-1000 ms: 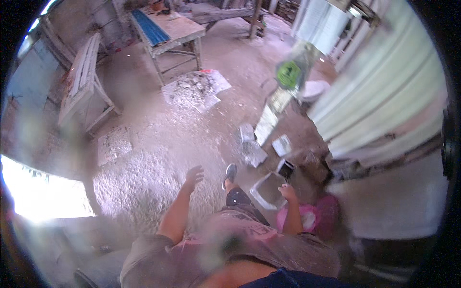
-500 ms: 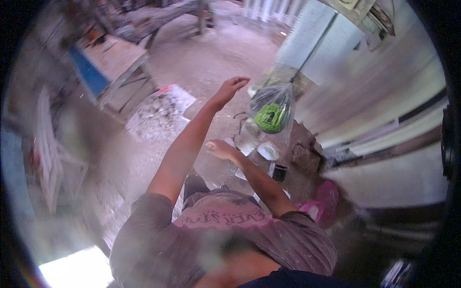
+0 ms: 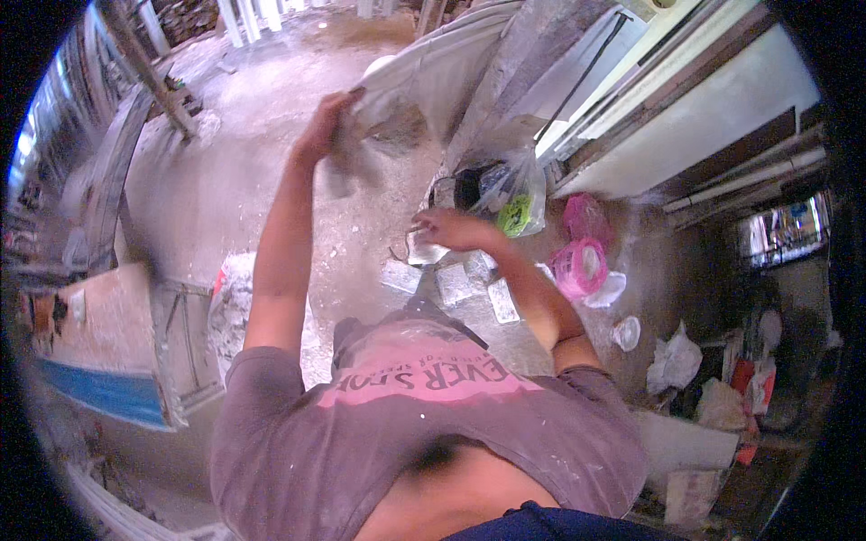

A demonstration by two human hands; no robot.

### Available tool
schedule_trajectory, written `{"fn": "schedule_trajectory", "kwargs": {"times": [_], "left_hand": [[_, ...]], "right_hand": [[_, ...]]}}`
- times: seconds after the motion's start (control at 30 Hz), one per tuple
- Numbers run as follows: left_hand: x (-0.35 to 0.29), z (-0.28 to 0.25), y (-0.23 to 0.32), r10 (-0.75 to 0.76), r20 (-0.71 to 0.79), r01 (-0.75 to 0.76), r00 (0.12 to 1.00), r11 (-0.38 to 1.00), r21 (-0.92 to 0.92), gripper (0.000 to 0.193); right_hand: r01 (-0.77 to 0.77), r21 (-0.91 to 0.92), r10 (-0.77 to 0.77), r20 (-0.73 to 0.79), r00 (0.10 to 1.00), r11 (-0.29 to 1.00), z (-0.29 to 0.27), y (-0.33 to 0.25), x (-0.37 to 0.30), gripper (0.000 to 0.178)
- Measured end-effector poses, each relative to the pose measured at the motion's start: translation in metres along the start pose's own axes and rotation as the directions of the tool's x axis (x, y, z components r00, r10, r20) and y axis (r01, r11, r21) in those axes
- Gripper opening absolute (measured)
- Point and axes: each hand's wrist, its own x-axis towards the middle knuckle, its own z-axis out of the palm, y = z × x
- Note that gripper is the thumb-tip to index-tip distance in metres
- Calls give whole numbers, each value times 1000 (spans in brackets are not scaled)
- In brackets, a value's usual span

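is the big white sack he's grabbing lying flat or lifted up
Lifted: the left hand grips the white sack by one edge, arm stretched out, and the sack hangs off the dusty floor. Whether it holds anything cannot be told.

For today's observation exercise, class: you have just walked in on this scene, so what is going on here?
A person in a dusty shirt stands on a concrete floor among rubble and bags. The left hand is raised and grips the edge of a large pale sheet or sack. The right hand is lower and holds a small clear container near a clear plastic bag with something green inside. Pink plastic bags lie by the wall.
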Motion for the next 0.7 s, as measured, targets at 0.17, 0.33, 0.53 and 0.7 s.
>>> {"fn": "schedule_trajectory", "kwargs": {"times": [0.17,0.33,0.53,0.7], "left_hand": [[-70,21,102,-112,-80,109,990,993,-35,46],[-37,-3,101,-54,163,112,985,923,-368,49],[-38,2,95,39,495,280,868,786,-552,46],[-33,3,70,63,589,-387,806,808,443,61]], "right_hand": [[-175,-84,172,-42,984,981,-66,-8,42,57],[-73,-364,94,42,995,928,-96,39,131,57],[-47,704,260,-199,945,708,-22,65,193,54],[226,921,155,-184,971,-319,76,4,218,52]]}}
